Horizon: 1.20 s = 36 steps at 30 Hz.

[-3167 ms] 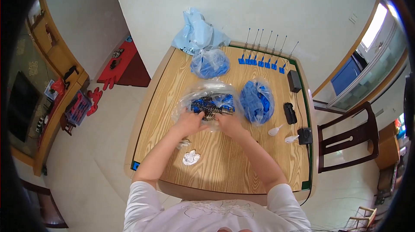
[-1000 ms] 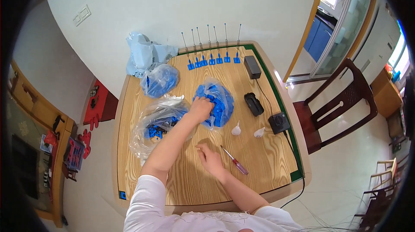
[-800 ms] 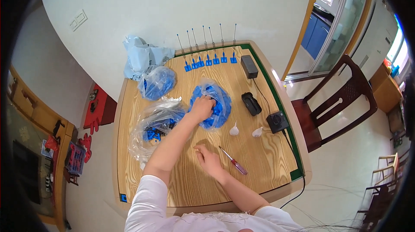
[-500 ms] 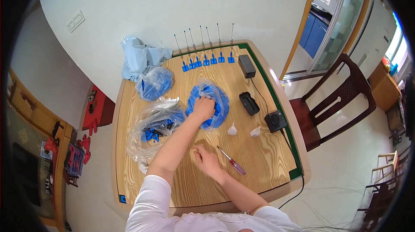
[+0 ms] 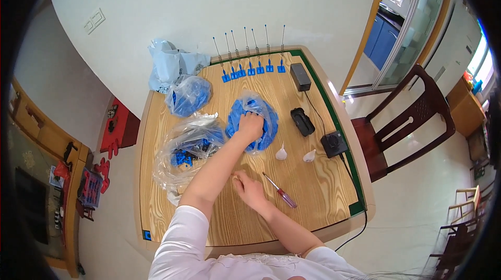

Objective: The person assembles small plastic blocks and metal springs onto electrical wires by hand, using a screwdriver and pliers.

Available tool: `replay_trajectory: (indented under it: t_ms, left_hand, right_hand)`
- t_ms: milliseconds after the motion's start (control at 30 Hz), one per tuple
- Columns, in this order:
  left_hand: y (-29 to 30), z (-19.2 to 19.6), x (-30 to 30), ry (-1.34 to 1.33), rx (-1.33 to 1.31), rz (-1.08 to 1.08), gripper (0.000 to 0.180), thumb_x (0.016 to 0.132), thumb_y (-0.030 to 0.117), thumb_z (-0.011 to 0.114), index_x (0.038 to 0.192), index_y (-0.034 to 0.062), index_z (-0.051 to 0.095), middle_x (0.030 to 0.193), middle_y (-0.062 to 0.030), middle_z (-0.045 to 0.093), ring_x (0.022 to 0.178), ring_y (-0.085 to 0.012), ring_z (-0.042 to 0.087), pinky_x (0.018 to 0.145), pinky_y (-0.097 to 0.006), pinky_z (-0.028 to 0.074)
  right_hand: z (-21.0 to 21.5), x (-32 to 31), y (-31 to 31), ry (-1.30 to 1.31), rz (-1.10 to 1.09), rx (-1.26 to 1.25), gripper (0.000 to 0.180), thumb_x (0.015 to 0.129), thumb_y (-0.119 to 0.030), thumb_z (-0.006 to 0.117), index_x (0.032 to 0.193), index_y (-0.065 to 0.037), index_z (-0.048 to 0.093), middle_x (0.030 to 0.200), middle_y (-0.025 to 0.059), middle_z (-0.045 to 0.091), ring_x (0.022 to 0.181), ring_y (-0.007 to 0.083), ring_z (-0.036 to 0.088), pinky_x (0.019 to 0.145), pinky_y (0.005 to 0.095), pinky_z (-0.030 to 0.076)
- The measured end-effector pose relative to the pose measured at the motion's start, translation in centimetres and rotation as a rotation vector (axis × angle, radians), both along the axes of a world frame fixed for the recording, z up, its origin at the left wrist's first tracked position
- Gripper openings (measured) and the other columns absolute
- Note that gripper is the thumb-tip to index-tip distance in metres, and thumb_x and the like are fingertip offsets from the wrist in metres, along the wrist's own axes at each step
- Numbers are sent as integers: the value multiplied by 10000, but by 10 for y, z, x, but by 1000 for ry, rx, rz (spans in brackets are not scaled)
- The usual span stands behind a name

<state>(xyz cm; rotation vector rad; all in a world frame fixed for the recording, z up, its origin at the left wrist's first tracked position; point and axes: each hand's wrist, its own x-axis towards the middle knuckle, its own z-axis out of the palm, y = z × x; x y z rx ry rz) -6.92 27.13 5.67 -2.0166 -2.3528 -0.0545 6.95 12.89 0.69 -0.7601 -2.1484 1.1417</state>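
My left hand [image 5: 251, 125] is reached out across the wooden table [image 5: 323, 196] and buried in the mouth of the clear bag of blue parts [image 5: 252, 122], fingers curled down among the pieces; whether they have closed on one I cannot tell, since the knuckles hide the tips. The bag lies right under that hand, its thin film bunched around my wrist. I judge it soft and slippery, with no stiffness of its own, so it would slide or collapse if I pulled on the film; the small plastic pieces inside look light and hard, best pinched singly between thumb and forefinger. My right hand [image 5: 249, 189] rests nearer my body, loosely curled with something small and pale at the fingertips, too small to name. Just to the right of it lies a red-handled screwdriver [image 5: 279, 191]. Left of my reaching forearm sits a second, larger clear bag [image 5: 185, 150] holding blue and dark pieces.
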Motion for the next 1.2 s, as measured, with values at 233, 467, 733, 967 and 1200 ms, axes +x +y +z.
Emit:
replay_trajectory:
  t_ms: [233, 467, 733, 967, 1200]
  left_hand:
    - [-16, 19, 10, -26, 88, 20, 316, 664, 121, 669, 942, -13, 602, 994, -179, 591, 949, -322, 555, 811, -405, 460]
    - [-78, 54, 28, -380, 522, 52, 325, 658, 109, 676, 947, 0, 575, 893, -149, 573, 853, -287, 568, 733, -357, 486]
    - [-233, -40, 9, -1836, 440, 294, 287, 853, -6, 526, 1139, -15, 543, 1038, -85, 622, 895, -147, 605, 789, -269, 499]
    - [-270, -44, 37, -2184, 476, 316, 331, 873, 1, 508, 1201, -41, 494, 1100, -110, 595, 983, -179, 597, 852, -281, 495]
    - [-298, -58, 39, -2008, 499, 396, 306, 890, 16, 486, 1193, -14, 514, 1019, -84, 618, 899, -143, 606, 789, -273, 509]
  right_hand:
    - [-3, 0, -1, -1, -8, 29, 188, 874, -168, 497, 1059, -137, 487, 760, 181, 622, 693, 370, 609, 568, 482, 465]
    - [-8, -2, -3, 100, -35, 22, 190, 883, -146, 485, 1073, -141, 495, 764, 194, 611, 696, 376, 602, 563, 472, 460]
    - [-12, -5, 3, 428, -44, -338, 283, 889, -104, 509, 1167, -57, 511, 950, 66, 526, 793, 131, 551, 612, 221, 436]
    - [7, -4, -19, 197, 136, -67, 263, 835, -95, 601, 1093, -51, 573, 988, 89, 528, 816, 170, 573, 644, 255, 466]
    - [4, 1, -25, 162, 139, 27, 233, 839, -62, 572, 1071, -46, 588, 845, 102, 563, 770, 210, 590, 655, 288, 469]
